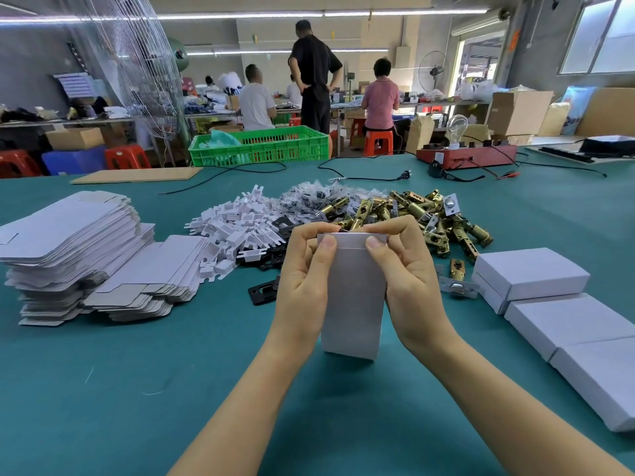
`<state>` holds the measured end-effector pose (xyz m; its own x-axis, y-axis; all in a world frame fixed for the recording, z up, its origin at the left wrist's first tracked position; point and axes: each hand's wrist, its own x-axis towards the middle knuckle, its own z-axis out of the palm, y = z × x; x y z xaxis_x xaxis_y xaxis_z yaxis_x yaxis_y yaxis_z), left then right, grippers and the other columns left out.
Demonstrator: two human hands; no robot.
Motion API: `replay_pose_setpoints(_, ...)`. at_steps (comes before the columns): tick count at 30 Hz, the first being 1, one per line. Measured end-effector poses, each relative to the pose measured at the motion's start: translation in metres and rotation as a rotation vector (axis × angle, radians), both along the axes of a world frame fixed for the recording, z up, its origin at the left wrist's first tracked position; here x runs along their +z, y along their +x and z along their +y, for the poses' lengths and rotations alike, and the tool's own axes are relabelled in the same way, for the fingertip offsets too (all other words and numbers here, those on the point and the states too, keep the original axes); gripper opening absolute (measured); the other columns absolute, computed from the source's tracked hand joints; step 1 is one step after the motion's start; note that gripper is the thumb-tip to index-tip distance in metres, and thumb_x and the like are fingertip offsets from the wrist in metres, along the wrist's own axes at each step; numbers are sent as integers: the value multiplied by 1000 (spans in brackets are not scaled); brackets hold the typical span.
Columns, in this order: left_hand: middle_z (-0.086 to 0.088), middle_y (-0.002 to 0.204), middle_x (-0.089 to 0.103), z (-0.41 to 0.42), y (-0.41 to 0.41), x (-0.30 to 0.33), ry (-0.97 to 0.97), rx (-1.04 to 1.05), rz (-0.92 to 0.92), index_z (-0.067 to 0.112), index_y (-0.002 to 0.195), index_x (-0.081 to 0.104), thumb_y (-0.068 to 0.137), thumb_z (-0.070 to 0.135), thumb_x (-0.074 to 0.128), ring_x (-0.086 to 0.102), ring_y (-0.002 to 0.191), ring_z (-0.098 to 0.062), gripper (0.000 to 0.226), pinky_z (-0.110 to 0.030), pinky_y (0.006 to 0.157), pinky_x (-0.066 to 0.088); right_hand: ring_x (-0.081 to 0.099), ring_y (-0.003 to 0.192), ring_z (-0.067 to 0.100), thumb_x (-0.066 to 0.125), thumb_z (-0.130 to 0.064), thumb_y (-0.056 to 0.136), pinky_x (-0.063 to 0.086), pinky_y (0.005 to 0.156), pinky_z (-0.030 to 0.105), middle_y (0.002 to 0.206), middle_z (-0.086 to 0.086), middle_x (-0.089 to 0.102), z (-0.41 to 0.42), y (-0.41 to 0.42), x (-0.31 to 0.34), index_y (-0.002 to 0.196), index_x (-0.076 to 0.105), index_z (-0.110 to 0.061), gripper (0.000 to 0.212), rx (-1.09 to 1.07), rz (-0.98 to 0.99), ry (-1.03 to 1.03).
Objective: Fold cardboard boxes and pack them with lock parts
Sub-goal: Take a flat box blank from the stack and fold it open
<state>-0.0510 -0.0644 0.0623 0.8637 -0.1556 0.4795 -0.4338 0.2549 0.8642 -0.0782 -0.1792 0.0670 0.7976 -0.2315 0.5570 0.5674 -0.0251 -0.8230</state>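
Both forearms reach in from the near edge, and a white box [352, 297] is held upright between the left hand [302, 286] and the right hand [405, 280], above the green table [171, 372]. Each thumb is pressed on the near face close to the top flap, with the fingers curled over the far top edge, so the box is pinched from both sides. The step is judged to be the closing of the top flap; whether any lock parts are already inside cannot be told.

Several faults could follow. If the flap is pushed off-square, its tab could be creased or jammed against the wall instead of sliding in. If the walls are squeezed too hard, the box could be bowed and the slot narrowed. Should the bottom be poorly tucked, a heavy part could drop through.

Just behind the hands lies a pile of brass latches [429, 214], with bagged parts [309, 197], white inserts [237, 228] and black plates [264, 290] to its left; loose latches beside the right wrist could be knocked. Flat blanks [75, 249] are stacked at the left, well apart. Finished boxes [549, 297] are lined up at the right, leaving room near them for setting this one down. A green crate [261, 146], a red tester [467, 156] and cables lie farther off, out of the way.
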Motion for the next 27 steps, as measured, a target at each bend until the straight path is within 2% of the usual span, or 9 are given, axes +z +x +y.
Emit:
replay_pose_setpoints(5, 21, 76, 58, 0, 1, -1, 23, 50, -50, 43, 86, 60, 93, 33, 48, 51, 71, 1, 17, -15, 65, 44, 48, 78, 28, 50, -20, 90, 40, 73, 38, 95, 27, 55, 1, -1, 0, 90, 56, -22, 6, -6, -16, -23)
replay_pose_setpoints(7, 23, 76, 58, 0, 0, -2, 20, 69, -68, 43, 87, 60, 94, 34, 47, 49, 69, 5, 18, -10, 64, 42, 46, 73, 35, 50, -19, 91, 38, 67, 38, 90, 29, 52, 3, -1, -1, 92, 55, -20, 5, -39, -44, -69)
replay_pose_setpoints(9, 22, 74, 58, 0, -1, -2, -4, 65, -71, 38, 89, 61, 95, 33, 47, 49, 67, 5, 15, -9, 61, 41, 47, 76, 42, 50, -18, 92, 39, 65, 44, 89, 31, 53, 5, -2, -2, 93, 54, -18, 4, -60, -64, -82)
replay_pose_setpoints(11, 23, 73, 59, 0, -1, -2, -21, 71, -83, 29, 92, 59, 95, 29, 48, 50, 66, 7, 11, -8, 62, 41, 51, 82, 42, 50, -17, 92, 43, 72, 47, 93, 27, 56, 6, -1, -3, 92, 54, -17, 3, -67, -79, -73)
replay_pose_setpoints(13, 24, 76, 61, 1, -2, -3, -25, 87, -105, 26, 93, 59, 95, 26, 49, 51, 69, 8, 10, -7, 65, 41, 56, 91, 36, 51, -16, 91, 45, 81, 44, 97, 19, 61, 8, -1, -4, 91, 54, -15, 3, -53, -80, -63)
replay_pose_setpoints(16, 21, 77, 61, 2, -4, -4, -37, 89, -100, 30, 91, 61, 94, 27, 51, 52, 71, 3, 12, -10, 67, 42, 59, 96, 23, 52, -16, 91, 47, 87, 35, 100, 11, 63, 8, 0, -5, 91, 54, -13, 3, -37, -74, -68)
replay_pose_setpoints(18, 16, 76, 61, 4, -4, -4, -33, 66, -83, 36, 87, 63, 93, 30, 52, 53, 72, -3, 14, -15, 66, 42, 59, 94, 20, 53, -19, 91, 47, 85, 33, 100, 9, 63, 7, -1, -5, 92, 54, -14, 4, -34, -65, -67)
replay_pose_setpoints(23, -12, 88, 64, 5, -6, -5, -29, 15, -65, 33, 87, 62, 93, 29, 53, 57, 81, -22, 12, -32, 71, 46, 55, 82, 9, 52, -21, 91, 44, 76, 20, 98, 8, 62, 5, 0, -3, 90, 53, -17, 4, -45, -55, -63)
replay_pose_setpoints(27, -11, 85, 61, 6, -7, -7, -6, 6, -91, 34, 87, 61, 93, 27, 54, 55, 79, -18, 12, -27, 70, 46, 59, 90, 14, 52, -21, 92, 47, 79, 28, 101, 5, 63, 4, 1, -5, 91, 53, -16, 5, -59, -68, -106)
